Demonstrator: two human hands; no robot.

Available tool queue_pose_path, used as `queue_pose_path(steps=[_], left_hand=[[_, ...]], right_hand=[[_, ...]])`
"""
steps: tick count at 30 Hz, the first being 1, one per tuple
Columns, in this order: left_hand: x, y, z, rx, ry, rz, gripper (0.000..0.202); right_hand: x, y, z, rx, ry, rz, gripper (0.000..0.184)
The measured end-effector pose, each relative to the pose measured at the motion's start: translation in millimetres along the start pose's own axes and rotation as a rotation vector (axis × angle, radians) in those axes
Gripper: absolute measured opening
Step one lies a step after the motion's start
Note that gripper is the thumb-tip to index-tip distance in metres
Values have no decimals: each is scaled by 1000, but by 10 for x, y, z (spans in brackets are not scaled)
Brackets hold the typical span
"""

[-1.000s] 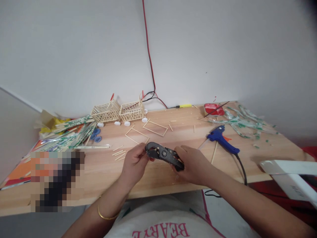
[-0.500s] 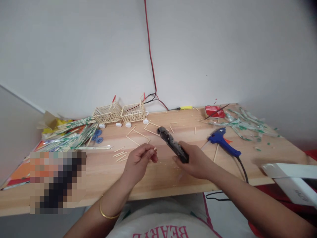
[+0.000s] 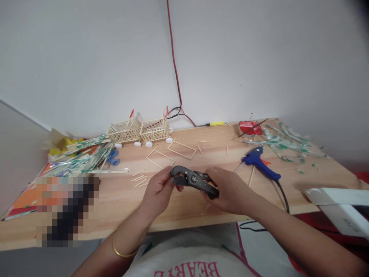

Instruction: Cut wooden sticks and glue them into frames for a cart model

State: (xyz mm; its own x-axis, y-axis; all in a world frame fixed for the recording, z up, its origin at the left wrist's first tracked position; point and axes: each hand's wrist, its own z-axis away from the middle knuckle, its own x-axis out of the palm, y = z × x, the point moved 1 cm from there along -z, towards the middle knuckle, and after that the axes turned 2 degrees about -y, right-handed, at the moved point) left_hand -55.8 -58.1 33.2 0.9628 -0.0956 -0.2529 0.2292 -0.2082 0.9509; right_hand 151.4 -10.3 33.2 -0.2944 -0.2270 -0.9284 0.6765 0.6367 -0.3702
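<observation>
My right hand [image 3: 227,188] grips the handles of black pruning shears [image 3: 193,179], whose hooked jaws point left and are parted. The jaw tips are at the fingertips of my left hand [image 3: 160,190]. My left hand is closed in a pinch on a short wooden stick; the stick is mostly hidden behind the jaws and fingers now. Several cut stick pieces [image 3: 140,180] lie on the table left of my left hand. Beyond the hands lie two stick rectangles, a nearer frame [image 3: 155,150] partly covered by my hand and a farther frame [image 3: 181,143].
Two small stick carts [image 3: 154,130] with white wheels stand by the wall. Wrapped chopsticks [image 3: 95,157] and blue discs [image 3: 114,161] lie left. A blue glue gun [image 3: 261,163], a red paint dish [image 3: 250,128] and torn wrappers [image 3: 284,142] are right. A yellow-handled screwdriver [image 3: 216,124] lies behind.
My right hand has turned the shears and brought their jaws left and down to my left fingertips. The jaws now show parted. My left hand has barely moved.
</observation>
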Motion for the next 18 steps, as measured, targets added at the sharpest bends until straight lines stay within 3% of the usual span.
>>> queue_pose_path(steps=[13, 18], left_hand=[[-21, -69, 3, -3, 1, -36, 19], [18, -62, -27, -33, 31, 85, 17]], right_hand=[[89, 49, -34, 26, -54, 76, 9], [48, 48, -78, 37, -11, -44, 10]])
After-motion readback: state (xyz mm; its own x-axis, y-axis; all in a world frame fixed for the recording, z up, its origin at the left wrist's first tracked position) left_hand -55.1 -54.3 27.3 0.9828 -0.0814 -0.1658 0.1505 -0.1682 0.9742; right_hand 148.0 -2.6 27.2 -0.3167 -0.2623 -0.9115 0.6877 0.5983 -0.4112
